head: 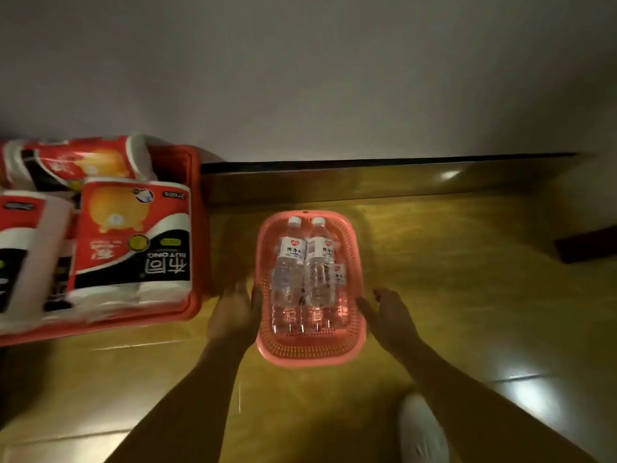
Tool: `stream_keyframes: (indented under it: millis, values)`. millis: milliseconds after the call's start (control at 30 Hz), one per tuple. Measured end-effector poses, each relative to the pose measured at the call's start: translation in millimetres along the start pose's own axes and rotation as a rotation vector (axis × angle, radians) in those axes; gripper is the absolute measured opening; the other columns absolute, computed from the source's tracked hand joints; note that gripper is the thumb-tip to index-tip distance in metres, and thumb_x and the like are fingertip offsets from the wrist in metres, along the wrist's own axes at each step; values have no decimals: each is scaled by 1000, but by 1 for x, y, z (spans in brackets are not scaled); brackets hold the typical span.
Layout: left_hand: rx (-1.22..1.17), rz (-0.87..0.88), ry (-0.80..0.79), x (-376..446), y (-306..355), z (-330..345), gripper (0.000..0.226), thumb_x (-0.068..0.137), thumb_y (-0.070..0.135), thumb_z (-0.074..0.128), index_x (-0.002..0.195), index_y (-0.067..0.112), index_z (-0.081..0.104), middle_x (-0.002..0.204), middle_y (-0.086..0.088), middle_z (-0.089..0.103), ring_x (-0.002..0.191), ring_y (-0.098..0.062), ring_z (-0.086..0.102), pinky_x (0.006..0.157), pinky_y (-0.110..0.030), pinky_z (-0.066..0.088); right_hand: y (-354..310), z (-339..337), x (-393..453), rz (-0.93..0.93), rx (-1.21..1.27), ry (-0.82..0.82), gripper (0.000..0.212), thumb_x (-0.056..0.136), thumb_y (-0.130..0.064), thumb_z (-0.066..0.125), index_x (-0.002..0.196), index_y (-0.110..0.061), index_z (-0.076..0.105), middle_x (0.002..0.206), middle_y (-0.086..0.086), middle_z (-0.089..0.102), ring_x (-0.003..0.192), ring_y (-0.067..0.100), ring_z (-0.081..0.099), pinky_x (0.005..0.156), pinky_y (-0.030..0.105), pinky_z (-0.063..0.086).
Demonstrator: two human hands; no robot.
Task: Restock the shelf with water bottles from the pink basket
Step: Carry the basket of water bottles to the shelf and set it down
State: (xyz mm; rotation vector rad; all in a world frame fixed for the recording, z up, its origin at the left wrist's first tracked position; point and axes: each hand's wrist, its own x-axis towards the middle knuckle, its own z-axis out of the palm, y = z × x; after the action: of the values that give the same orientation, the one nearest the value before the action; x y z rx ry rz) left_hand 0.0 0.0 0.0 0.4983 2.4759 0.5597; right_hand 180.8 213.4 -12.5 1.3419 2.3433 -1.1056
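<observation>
Your left hand (233, 312) and right hand (389, 314), fingers apart, flank the pink basket (310, 354) of water bottles (302, 269), seemingly to lift it.

Glossy yellow tiled floor (450, 262) carries pink basket (310, 354) and, left, red tray (197, 228) of paper-roll packs.

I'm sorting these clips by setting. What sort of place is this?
Probably a small shop or its stockroom, though no shelf is in view. A pink basket of water bottles sits on a tiled floor by a wall, beside a red crate of packaged paper rolls.
</observation>
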Motion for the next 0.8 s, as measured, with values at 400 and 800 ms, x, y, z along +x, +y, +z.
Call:
stream_keyframes:
  millis: [400,800]
  values:
    - [-486,-226,160,70,-38,93,47,109,49,37,90,11,57,74,-2,58,70,-24,60,60,-25,44,18,72,81,151,417,135,44,105,-47,42,91,-12,65,83,12,70,72,30,71,67,49,63]
    - [-638,-311,287,-2,-11,69,61,107,51,42,56,16,44,52,-1,43,52,-19,39,59,-29,32,-4,31,13,91,448,355,47,103,-41,53,72,-8,67,56,8,57,46,11,51,49,24,46]
